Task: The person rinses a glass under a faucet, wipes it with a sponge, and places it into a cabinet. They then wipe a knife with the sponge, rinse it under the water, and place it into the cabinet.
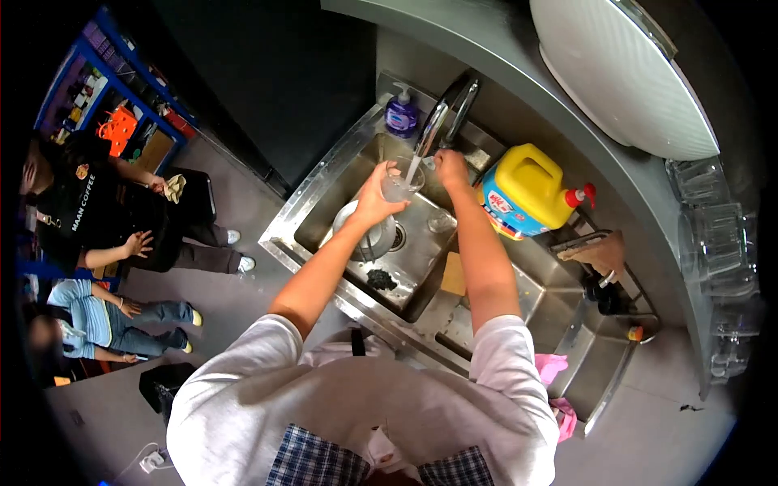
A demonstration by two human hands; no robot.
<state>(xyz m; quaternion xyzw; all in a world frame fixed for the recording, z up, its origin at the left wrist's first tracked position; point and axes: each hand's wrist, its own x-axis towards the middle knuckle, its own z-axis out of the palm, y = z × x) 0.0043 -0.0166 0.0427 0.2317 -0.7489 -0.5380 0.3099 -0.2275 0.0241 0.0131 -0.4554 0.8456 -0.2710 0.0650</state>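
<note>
Clear cup [397,189]: 1, held in left hand [377,196] beneath faucet [432,130], apparently to catch its stream; right hand [451,168] curled, contents indeterminable.

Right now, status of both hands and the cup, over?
Left hand gripping clear cup under running faucet. Right hand curled close by, contents unclear. Nothing blocking stream.

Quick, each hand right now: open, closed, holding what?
Left hand: closed around a clear cup under running water.
Right hand: curled near the faucet; can't tell if holding anything.
</note>
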